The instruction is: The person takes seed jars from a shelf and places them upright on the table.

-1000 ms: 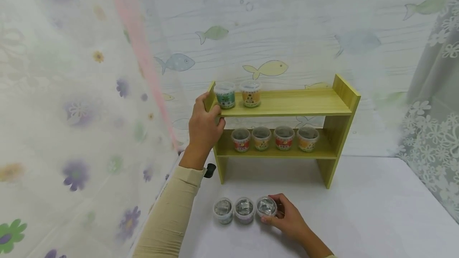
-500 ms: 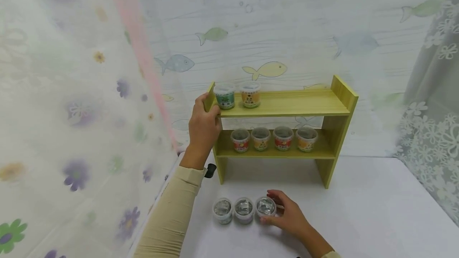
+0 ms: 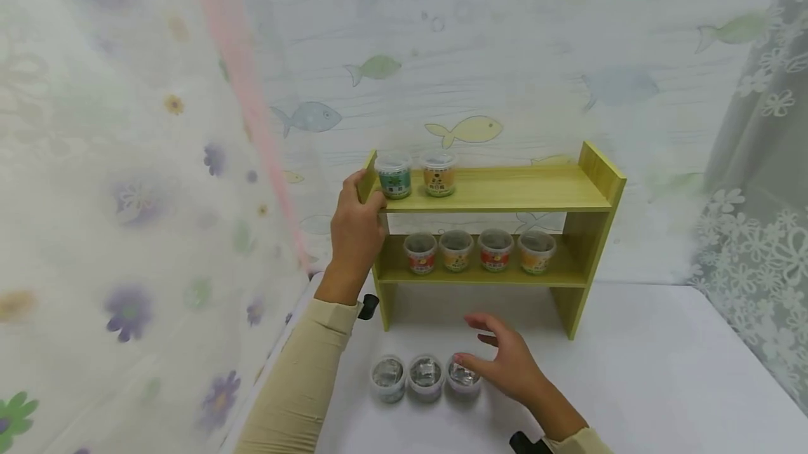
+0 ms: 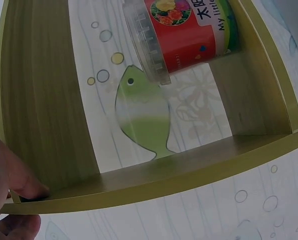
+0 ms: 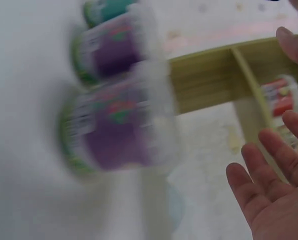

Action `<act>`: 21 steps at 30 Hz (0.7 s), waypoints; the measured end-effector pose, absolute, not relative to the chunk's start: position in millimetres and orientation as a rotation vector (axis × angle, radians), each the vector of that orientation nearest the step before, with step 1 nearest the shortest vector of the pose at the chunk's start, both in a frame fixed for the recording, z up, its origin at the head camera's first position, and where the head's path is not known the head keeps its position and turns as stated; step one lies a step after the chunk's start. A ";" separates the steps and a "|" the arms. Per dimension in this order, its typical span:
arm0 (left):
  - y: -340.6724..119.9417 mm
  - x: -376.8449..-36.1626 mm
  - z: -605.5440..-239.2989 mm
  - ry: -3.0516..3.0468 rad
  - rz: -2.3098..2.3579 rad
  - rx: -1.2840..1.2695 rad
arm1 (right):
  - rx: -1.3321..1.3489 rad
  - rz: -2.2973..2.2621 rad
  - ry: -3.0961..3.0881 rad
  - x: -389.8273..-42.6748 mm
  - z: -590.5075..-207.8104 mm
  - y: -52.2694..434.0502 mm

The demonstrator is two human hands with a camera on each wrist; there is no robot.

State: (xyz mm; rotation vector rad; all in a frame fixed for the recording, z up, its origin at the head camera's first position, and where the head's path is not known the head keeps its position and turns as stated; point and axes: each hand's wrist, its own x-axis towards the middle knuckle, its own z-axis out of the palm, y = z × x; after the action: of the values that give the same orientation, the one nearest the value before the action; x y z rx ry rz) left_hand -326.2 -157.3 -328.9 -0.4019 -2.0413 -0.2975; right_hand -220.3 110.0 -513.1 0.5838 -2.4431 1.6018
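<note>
My left hand [image 3: 356,233] grips the left side of a yellow-green two-tier wooden shelf [image 3: 524,187]. In the left wrist view its thumb [image 4: 19,175] lies inside the side panel, with fingers on the outer side. My right hand [image 3: 508,363] is spread, fingers apart and holding nothing, just above and right of a clear tub with a purple label [image 3: 463,378]. That tub ends a row of three on the white table, beside another purple-labelled tub [image 3: 426,378] and a teal-labelled one [image 3: 388,378]. In the right wrist view the nearest purple-labelled tub [image 5: 114,125] is blurred.
On the top tier stand a green-labelled tub [image 3: 395,179] and an orange-labelled tub [image 3: 438,177], both at the left. Several red- and orange-labelled tubs, such as a red one [image 3: 495,252], line the lower tier. A patterned curtain [image 3: 126,194] hangs at the left.
My right hand has let go of the rightmost tub and risen slightly, its fingers opening. The tub stays in its row. My left hand keeps its grip on the shelf.
</note>
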 end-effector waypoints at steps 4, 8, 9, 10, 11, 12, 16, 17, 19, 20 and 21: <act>-158.1 -327.2 -330.5 -2.044 -0.278 -0.406 | 0.625 1.538 -2.416 -221.9 -492.0 108.6; -158.8 -327.8 -330.7 -2.041 -0.263 -0.399 | 0.706 1.499 -2.366 -225.9 -471.7 106.6; -158.9 -327.7 -330.8 -2.041 -0.263 -0.398 | 0.728 1.492 -2.351 -227.1 -467.1 106.2; -159.1 -327.5 -330.7 -2.041 -0.262 -0.396 | 0.748 1.481 -2.335 -228.5 -462.5 105.7; -159.1 -327.1 -330.8 -2.041 -0.264 -0.395 | 0.770 1.473 -2.315 -230.0 -458.4 105.3; -159.2 -326.6 -331.0 -2.037 -0.267 -0.395 | 0.790 1.465 -2.298 -231.5 -454.3 104.9; -158.8 -326.0 -331.7 -2.029 -0.272 -0.397 | 0.836 1.414 -2.226 -238.5 -439.8 104.6; -158.6 -326.0 -331.8 -2.027 -0.272 -0.399 | 0.843 1.399 -2.207 -240.3 -436.4 104.8; -158.0 -326.2 -331.6 -2.019 -0.272 -0.403 | 0.851 1.368 -2.175 -243.3 -429.1 105.3; -157.8 -326.3 -331.6 -2.017 -0.271 -0.405 | 0.854 1.351 -2.160 -244.8 -425.6 105.7; -157.6 -326.4 -331.5 -2.013 -0.270 -0.407 | 0.856 1.340 -2.149 -245.7 -421.4 106.0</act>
State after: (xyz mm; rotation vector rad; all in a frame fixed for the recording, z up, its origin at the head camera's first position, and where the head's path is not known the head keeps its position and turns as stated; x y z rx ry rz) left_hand -326.4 -157.6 -331.5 -0.4067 -2.0132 -0.2697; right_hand -245.7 106.0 -421.4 0.8556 -2.1492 1.3402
